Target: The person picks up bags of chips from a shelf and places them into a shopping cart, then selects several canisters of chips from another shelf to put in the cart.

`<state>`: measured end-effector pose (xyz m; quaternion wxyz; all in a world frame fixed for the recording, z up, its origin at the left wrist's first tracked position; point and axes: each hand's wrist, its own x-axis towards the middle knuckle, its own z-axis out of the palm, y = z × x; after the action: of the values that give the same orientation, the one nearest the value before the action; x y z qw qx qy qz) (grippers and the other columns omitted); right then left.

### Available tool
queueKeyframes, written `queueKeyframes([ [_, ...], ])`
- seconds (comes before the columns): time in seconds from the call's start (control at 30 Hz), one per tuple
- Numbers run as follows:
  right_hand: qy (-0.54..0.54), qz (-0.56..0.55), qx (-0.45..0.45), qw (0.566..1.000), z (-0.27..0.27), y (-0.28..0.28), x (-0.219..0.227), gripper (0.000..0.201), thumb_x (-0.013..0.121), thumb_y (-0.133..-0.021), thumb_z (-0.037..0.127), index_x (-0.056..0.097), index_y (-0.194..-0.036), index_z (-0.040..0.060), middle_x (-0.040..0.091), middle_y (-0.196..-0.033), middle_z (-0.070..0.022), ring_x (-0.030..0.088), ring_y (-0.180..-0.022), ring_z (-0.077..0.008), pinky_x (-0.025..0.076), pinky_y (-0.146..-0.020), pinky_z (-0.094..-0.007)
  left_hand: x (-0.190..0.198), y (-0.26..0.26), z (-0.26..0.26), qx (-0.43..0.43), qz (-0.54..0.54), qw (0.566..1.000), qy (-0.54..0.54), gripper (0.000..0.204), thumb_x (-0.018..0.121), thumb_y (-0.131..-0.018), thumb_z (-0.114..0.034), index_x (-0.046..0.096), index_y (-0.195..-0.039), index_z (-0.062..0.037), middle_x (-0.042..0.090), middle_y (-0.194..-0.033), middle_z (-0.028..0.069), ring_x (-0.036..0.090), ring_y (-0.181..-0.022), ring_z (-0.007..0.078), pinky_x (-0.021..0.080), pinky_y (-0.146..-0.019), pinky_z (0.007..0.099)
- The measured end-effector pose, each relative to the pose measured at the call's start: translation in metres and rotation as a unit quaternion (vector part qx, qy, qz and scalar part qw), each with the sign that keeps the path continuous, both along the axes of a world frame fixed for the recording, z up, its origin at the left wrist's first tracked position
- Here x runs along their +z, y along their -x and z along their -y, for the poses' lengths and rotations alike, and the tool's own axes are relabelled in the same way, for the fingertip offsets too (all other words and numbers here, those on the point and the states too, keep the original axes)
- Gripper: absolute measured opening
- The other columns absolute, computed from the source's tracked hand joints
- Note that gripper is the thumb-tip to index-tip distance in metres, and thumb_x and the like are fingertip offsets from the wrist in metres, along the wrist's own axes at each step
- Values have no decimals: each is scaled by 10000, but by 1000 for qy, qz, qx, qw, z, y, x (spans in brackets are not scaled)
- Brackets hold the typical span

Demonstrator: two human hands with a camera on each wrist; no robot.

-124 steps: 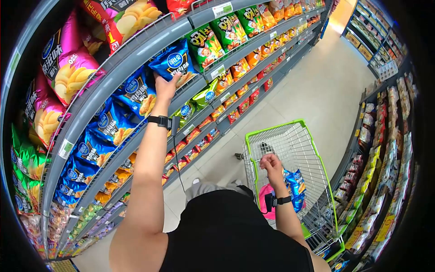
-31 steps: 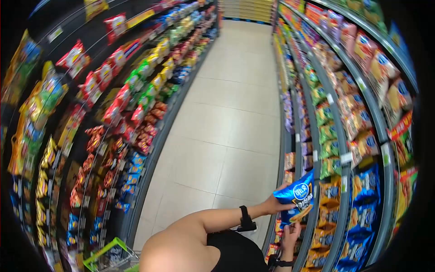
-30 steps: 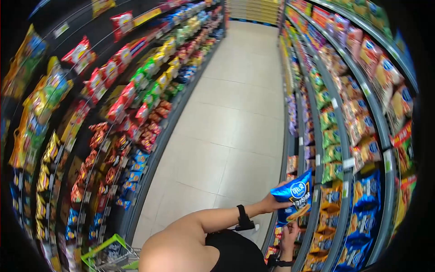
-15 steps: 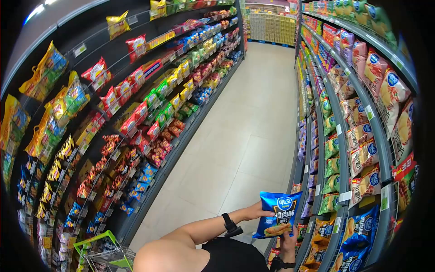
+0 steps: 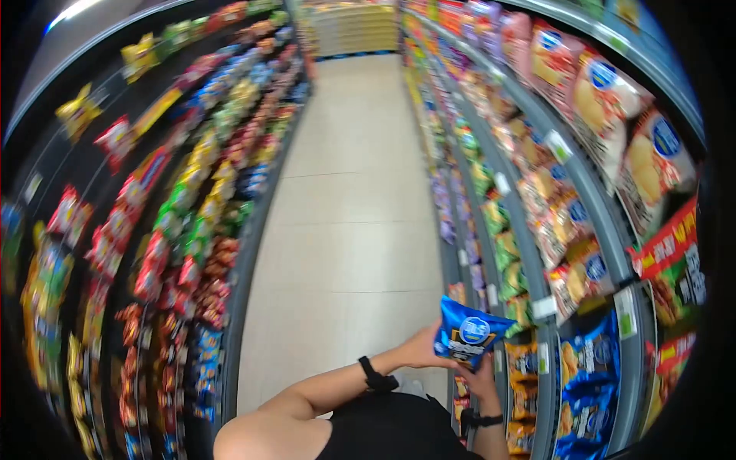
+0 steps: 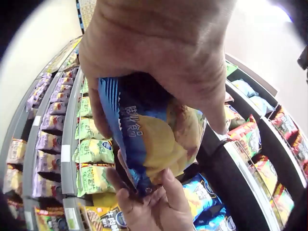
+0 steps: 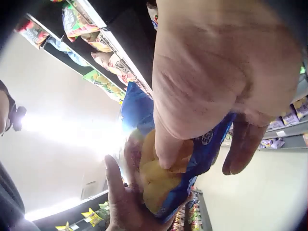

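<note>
In the head view a blue bag of chips point(image 5: 469, 337) is held up in front of the body, its top edge tipped toward the far end of the aisle. My left hand point(image 5: 420, 349) grips its left side. From below, my right hand point(image 5: 481, 380) holds the lower end. The left wrist view has the left hand point(image 6: 159, 48) over the bag point(image 6: 149, 130), while the right thumb and fingers point(image 6: 169, 180) pinch its bottom corner. Seen from the right wrist, the right thumb point(image 7: 168, 151) lies on the printed chips and the left hand point(image 7: 122, 207) is on the opposite side.
Close by on the right, a shelf point(image 5: 546, 308) bears more blue bags point(image 5: 589, 356) and orange bags point(image 5: 524, 391). Large pink and white chip bags point(image 5: 606, 100) sit higher up. Snack shelves point(image 5: 249, 253) line the left, with a tiled floor point(image 5: 345, 199) between.
Earlier the left hand was on a blue bag at the shelf; now both hands hold one. The body has turned along the aisle, the bag has tilted, and the cart has left view.
</note>
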<state>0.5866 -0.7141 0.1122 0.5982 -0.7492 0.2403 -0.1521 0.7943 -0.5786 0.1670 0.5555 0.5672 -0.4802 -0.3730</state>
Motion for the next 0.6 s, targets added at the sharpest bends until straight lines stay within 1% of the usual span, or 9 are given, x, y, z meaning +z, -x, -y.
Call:
queueKeyframes([
  [0.07, -83, 11, -20, 996, -8, -9, -13, 746, 860, -780, 193, 451, -1371, -7, 603, -1270, -141, 576, -1186, -236, 460, -1024, -394, 2, -17, 9, -44, -47, 998, -23, 870, 901, -749, -294, 419, -1415, -8, 621, -1303, 150, 593, -1183, 209, 475, -1022, 374],
  [0.13, -3, -24, -41, 999, -20, -29, 15, 822, 874, -766, 212, 418, -1413, -8, 559, -1348, -171, 545, -1252, -262, 436, -1063, -404, 6, -44, 15, -81, -53, 994, -42, 802, 895, -756, -300, 476, -1370, 0, 661, -1233, 131, 623, -1119, 194, 496, -986, 366],
  [0.2, -68, -42, -25, 996, -28, -40, -4, 808, 863, -777, 195, 411, -1415, -9, 514, -1397, -177, 508, -1295, -277, 416, -1087, -417, 6, -67, 23, -128, -34, 990, -54, 736, 883, -771, -316, 523, -1324, 9, 702, -1144, 115, 656, -1034, 179, 522, -934, 358],
  [0.27, 27, 9, -114, 993, -50, -64, 20, 831, 842, -801, 178, 366, -1455, -10, 476, -1434, -178, 476, -1327, -274, 400, -1105, -414, 10, -96, 30, -173, -2, 977, -123, 665, 844, -810, -360, 561, -1283, 13, 719, -1059, 115, 666, -943, 159, 543, -867, 353],
  [0.33, 4, 28, -199, 980, -69, -82, 31, 846, 803, -849, 166, 293, -1499, -17, 441, -1463, -173, 448, -1350, -264, 394, -1112, -401, -13, -121, 42, -213, -3, 962, -168, 674, 723, -907, -386, 471, -1386, 16, 680, -1169, 155, 652, -1058, 201, 520, -930, 388],
  [0.37, 40, 23, -224, 973, -77, -83, 30, 843, 778, -878, 168, 258, -1513, -20, 432, -1466, -168, 440, -1351, -250, 388, -1115, -394, -40, -122, 49, -222, -8, 972, -78, 700, 693, -932, -340, 386, -1455, 11, 633, -1252, 177, 618, -1133, 209, 500, -977, 392],
  [0.4, 72, 16, -242, 967, -84, -80, 29, 840, 753, -906, 170, 223, -1528, -24, 423, -1470, -163, 432, -1351, -236, 383, -1118, -387, -36, -118, 57, -232, -60, 970, -35, 743, 681, -942, -280, 291, -1506, 7, 563, -1348, 184, 578, -1209, 237, 474, -1021, 394],
  [0.47, -67, -3, -305, 950, -98, -67, 36, 805, 711, -945, 176, 202, -1533, -31, 411, -1473, -159, 417, -1350, -223, 369, -1123, -381, -19, -101, 66, -289, -246, 921, -89, 741, 685, -938, -196, 264, -1522, -20, 430, -1469, 194, 526, -1280, 265, 459, -1043, 392],
  [0.6, -9, 48, -474, 879, -116, -34, 40, 777, 658, -977, 170, 167, -1549, -16, 401, -1480, -149, 403, -1354, -217, 356, -1124, -368, 1, -66, 82, -374, -221, 900, -28, 750, 714, -901, -118, 300, -1524, -65, 303, -1538, 185, 499, -1306, 278, 512, -988, 379],
])
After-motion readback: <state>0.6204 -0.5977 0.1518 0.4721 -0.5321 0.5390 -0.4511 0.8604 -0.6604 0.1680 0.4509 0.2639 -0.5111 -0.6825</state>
